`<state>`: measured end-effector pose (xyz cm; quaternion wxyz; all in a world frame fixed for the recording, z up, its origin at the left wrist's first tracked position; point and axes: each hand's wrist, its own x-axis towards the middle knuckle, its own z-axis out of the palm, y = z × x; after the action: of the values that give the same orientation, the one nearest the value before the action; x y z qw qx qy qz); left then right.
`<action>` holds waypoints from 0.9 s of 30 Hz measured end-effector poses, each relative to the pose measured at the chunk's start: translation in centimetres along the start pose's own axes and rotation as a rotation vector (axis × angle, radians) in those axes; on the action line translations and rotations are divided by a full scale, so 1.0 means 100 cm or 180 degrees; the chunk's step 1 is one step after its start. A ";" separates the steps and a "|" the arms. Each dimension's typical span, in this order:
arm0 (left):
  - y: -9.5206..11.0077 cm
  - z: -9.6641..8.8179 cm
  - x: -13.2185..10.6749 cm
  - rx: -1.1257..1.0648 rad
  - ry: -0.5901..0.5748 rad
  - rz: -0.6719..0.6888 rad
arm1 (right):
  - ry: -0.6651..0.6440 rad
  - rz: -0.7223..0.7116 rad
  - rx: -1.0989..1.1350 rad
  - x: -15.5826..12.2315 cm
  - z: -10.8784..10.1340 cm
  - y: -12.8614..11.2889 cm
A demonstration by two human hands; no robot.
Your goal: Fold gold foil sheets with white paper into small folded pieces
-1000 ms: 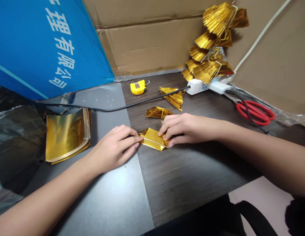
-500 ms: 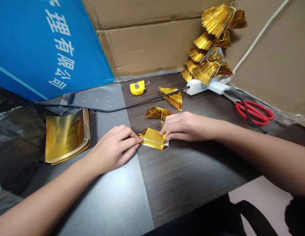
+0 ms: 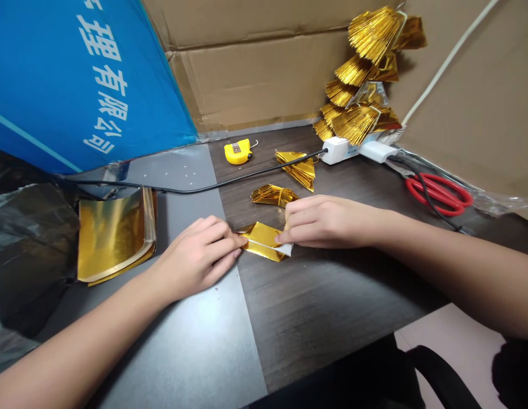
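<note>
A partly folded sheet of gold foil paper lies on the dark table, its white underside showing at the right end. My left hand is closed on its left end, fingertips pressed down on the paper. The right end is pinched by my right hand, whose thumb rests by the white flap. Just behind the paper lies a bundle of folded gold paper tied with a band. Farther back is a fanned gold bundle. A stack of gold foil sheets sits to the left.
A yellow tape measure lies near the cardboard wall. A black cable crosses the table to a white power strip. Red-handled scissors lie at right, below fanned gold bundles. A black plastic bag stands at left.
My right hand has shifted slightly at the paper's right end, and more of the white underside shows there. My left hand stays in place.
</note>
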<state>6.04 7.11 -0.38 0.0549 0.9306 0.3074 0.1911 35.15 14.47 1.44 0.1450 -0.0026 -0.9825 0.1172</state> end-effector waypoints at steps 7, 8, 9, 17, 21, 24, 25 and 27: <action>0.000 0.000 0.000 0.0034 0.0023 0.0075 | 0.0141 0.0322 0.0400 -0.004 0.002 0.002; 0.000 -0.001 0.000 0.0039 0.0017 0.0061 | 0.0179 0.0384 0.0421 -0.006 0.002 0.003; 0.000 -0.001 0.000 0.0053 0.0011 0.0055 | 0.0217 0.0430 0.0428 -0.006 0.002 0.004; 0.000 -0.001 -0.001 0.0109 -0.0027 0.0084 | 0.0630 0.0755 0.0594 -0.006 0.003 0.008; 0.000 0.001 -0.002 0.0109 -0.0018 0.0095 | 0.0644 0.0890 0.0610 -0.005 0.004 0.007; 0.000 0.001 -0.002 0.0102 -0.0031 0.0099 | 0.0734 0.1041 0.0705 -0.004 0.006 0.006; 0.000 0.000 -0.002 0.0100 -0.0027 0.0100 | 0.0775 0.1099 0.0717 -0.004 0.006 0.005; 0.001 0.000 -0.002 0.0102 -0.0043 0.0101 | 0.0831 0.1185 0.0695 -0.003 0.007 0.005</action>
<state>5.92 6.93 -0.40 0.0389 0.9374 0.2952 0.1807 35.21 14.82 0.55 0.2460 -0.1829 -0.9196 0.2459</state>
